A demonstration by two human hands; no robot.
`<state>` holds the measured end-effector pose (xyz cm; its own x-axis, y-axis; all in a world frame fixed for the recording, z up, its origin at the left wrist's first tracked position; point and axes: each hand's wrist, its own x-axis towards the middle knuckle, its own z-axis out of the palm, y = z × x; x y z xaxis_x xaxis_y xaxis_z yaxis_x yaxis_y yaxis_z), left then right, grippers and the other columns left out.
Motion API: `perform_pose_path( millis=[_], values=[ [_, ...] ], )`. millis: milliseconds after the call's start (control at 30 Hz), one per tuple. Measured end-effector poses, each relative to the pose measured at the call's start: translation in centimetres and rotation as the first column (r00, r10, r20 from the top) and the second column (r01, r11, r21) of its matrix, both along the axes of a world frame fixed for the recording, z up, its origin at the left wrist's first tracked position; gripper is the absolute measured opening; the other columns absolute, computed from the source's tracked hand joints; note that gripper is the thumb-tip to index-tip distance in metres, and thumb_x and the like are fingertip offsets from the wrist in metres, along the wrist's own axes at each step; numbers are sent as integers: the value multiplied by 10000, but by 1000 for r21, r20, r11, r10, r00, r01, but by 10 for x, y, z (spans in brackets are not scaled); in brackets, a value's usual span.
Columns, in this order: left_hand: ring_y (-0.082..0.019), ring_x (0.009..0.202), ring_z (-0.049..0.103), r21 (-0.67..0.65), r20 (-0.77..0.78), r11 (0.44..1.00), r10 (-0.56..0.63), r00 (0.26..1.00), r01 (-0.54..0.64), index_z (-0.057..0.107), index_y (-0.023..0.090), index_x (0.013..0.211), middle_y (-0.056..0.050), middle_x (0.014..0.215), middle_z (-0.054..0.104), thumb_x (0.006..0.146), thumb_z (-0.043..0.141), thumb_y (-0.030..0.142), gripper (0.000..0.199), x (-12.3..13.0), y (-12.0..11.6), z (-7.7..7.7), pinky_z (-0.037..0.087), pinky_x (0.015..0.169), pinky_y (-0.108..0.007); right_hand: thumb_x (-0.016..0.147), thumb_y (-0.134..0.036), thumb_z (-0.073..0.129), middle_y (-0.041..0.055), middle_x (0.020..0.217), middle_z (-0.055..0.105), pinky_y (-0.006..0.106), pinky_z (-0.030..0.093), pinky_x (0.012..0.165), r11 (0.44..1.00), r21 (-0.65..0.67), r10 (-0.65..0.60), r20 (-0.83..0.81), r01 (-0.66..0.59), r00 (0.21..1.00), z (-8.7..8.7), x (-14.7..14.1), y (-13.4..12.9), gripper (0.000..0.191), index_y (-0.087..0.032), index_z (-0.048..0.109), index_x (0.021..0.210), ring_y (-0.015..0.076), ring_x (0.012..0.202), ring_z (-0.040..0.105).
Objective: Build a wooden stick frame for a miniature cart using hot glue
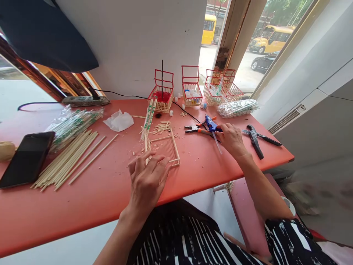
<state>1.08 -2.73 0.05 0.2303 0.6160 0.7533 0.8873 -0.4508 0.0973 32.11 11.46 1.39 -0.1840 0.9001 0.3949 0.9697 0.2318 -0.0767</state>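
A small frame of pale wooden sticks (175, 147) lies on the red table (190, 169). My left hand (149, 173) bends over its near left corner, fingers curled onto the sticks. To the right, my right hand (230, 136) is wrapped round the orange handle end of a blue glue gun (210, 123), with a clear glue stick (217, 142) sticking out toward the table edge. Orange-handled pliers (193, 128) lie just left of the glue gun. Short cut stick pieces (162, 127) and crumbs are scattered behind and around the frame.
Several red-trimmed stick baskets (192, 96) line the wall. On the left are a phone (27, 158), loose long sticks (68, 156), bagged sticks (73, 123) and white tissue (119, 120). Black pliers (255, 141) lie at the right; a power strip (85, 101) stands at the back left.
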Motion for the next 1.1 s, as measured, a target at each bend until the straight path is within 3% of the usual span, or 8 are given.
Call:
perform_pose_path(
  millis=[267,433,600,767,967,1100],
  values=[
    [-309,1136,616,-25,-15,1000,-11,1000,10,688,201,1116,-65,1033,772,889,678,128,239,3,5,-1,388,955,-468,965,-276,611,161,1133,674,384,379,826,992,-90,-80,99,89,992,9,-3,4,192,-150,647,1106,330,1046,584],
    [-309,1101,624,-14,-1,1000,-18,1000,18,698,202,1053,-53,991,776,884,676,100,199,6,7,0,388,947,-465,944,-250,610,180,1191,676,403,384,860,985,-121,-116,88,127,989,10,-4,7,286,-138,605,1207,355,1099,580],
    [-310,1092,624,-31,-1,999,-23,1000,23,703,198,1025,-44,956,772,882,683,97,176,6,8,-1,391,957,-470,952,-214,519,153,1259,689,451,375,927,977,-211,-17,79,33,997,10,2,24,393,-207,559,1343,355,1135,583],
    [-304,1088,629,-24,17,999,-29,999,29,703,209,1052,-44,966,775,884,683,101,201,6,9,-3,391,949,-464,931,-238,486,142,1232,671,466,395,940,962,-269,76,74,-53,994,7,13,40,424,-235,564,1348,351,1132,573],
    [-302,1082,635,-18,26,999,-27,999,28,702,208,1015,-42,954,777,885,675,89,179,7,9,-3,382,929,-455,892,-333,563,165,1139,660,449,419,923,977,-203,70,16,-65,997,3,8,45,417,-170,588,1275,343,1045,569],
    [-306,1074,635,-13,21,1000,-24,999,24,699,200,1002,-41,937,774,876,685,85,171,7,9,-2,385,930,-461,949,-356,493,157,1025,669,416,436,877,992,-105,64,-55,-69,996,6,3,44,290,-162,630,1115,312,959,580]
  ],
)
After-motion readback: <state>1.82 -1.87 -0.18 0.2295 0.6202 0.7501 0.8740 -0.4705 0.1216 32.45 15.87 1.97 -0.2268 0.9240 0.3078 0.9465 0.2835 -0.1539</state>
